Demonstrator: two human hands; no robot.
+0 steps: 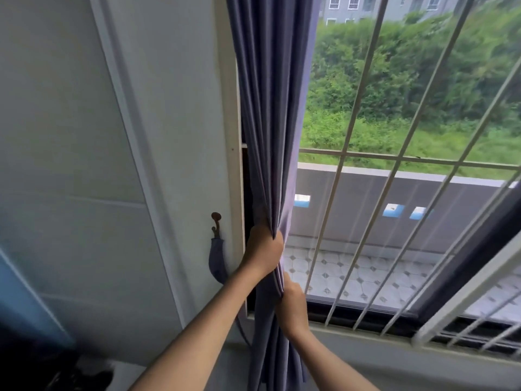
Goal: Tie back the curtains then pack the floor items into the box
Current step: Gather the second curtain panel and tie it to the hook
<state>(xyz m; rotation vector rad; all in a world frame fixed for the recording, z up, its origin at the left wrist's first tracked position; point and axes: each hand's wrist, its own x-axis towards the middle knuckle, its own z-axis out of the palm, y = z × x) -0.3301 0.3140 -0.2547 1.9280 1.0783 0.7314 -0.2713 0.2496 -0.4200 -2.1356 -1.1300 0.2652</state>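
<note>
Head view: both hands grip the gathered purple curtain point(270, 108), left hand point(263, 248) above right hand point(291, 306), beside the wall hook point(216, 222).

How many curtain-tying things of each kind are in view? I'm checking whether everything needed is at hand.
Curtain: 1
Tieback strap: 1
Wall hook: 1
Hands gripping the curtain: 2, left hand and right hand
Total: 5

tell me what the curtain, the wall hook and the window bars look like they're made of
Curtain: woven fabric, matte blue-purple, falling in soft pleats.
Wall hook: probably metal, dark brown, possibly rusted; too small to be sure.
Window bars: likely metal painted off-white, thin, straight and smooth.
</note>
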